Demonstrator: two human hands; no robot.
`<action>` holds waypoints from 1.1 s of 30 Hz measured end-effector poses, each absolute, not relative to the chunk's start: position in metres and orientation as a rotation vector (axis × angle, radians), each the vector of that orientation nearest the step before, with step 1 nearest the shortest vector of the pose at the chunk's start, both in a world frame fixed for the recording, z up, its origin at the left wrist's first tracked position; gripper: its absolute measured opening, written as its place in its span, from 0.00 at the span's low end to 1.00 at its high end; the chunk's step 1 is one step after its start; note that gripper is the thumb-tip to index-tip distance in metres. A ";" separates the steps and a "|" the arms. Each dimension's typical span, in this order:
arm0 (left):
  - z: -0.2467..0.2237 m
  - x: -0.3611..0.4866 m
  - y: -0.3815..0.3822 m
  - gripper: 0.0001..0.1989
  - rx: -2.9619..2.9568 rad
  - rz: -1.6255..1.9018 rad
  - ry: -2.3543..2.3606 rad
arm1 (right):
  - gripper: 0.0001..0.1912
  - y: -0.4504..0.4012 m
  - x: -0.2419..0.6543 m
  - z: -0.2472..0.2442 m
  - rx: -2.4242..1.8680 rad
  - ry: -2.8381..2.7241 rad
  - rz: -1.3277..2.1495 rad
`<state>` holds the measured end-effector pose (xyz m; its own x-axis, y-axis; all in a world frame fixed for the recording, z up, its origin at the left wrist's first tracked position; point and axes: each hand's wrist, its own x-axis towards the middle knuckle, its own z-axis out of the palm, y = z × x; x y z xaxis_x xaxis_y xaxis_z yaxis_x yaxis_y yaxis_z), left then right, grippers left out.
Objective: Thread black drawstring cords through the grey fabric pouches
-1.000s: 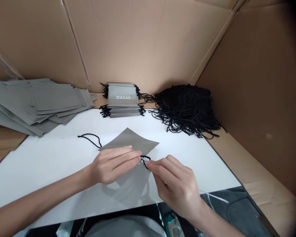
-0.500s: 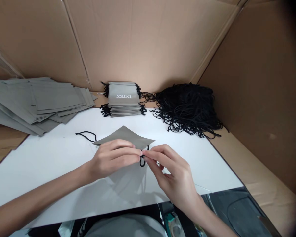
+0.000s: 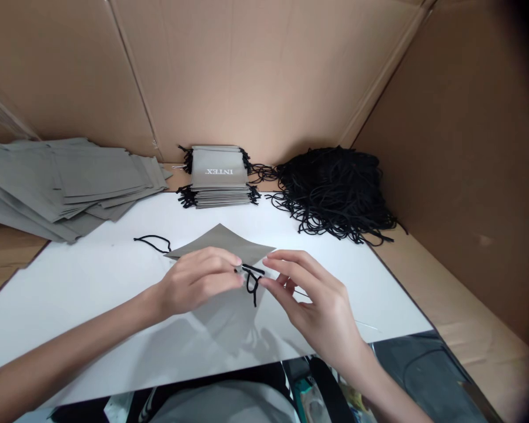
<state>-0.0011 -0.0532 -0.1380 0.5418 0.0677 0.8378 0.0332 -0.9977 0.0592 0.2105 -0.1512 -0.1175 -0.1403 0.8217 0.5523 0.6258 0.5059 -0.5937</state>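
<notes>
My left hand (image 3: 205, 279) is closed, its fingers and thumb pinching a grey drawstring pouch (image 3: 220, 238) and the black cord (image 3: 252, 282) at its right corner. The cord forms a small loop with loose ends below the fingertips. Another loop of black cord (image 3: 152, 239) sticks out from the pouch's left corner. Beside the cord, my right hand (image 3: 315, 294) has thumb and index tips slightly apart, with the cord end between them. Its other fingers are curled round a thin needle-like rod (image 3: 367, 325), which shows on both sides of the hand.
Against the cardboard wall (image 3: 255, 76) stands a stack of grey pouches (image 3: 219, 161) marked INTEX. Left of it spreads a pile of flat grey pouches (image 3: 92, 170); to the right lies a heap of black cords (image 3: 335, 194). The white tabletop (image 3: 114, 282) ends near my lap.
My right fingertips have parted and moved slightly right of the left hand. The cord's loop and loose ends now show between the hands. My left hand still grips the pouch.
</notes>
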 end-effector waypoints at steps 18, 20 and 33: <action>-0.143 -0.001 -0.064 0.13 2.718 1.424 0.211 | 0.09 -0.161 0.202 -0.127 -1.146 -2.007 -0.195; -0.143 -0.002 -0.065 0.13 2.749 1.386 0.211 | 0.09 -0.160 0.200 -0.128 -1.147 -2.010 -0.213; -0.138 -0.015 -0.043 0.08 2.847 1.293 0.094 | 0.19 -0.146 0.213 -0.117 -1.148 -1.360 1.830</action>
<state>-0.0154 -0.0426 -0.1377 0.6566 0.0604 0.7519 0.0493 -0.9981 0.0372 0.2133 -0.1457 -0.1168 -0.4613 0.8370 -0.2943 0.0404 -0.3116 -0.9494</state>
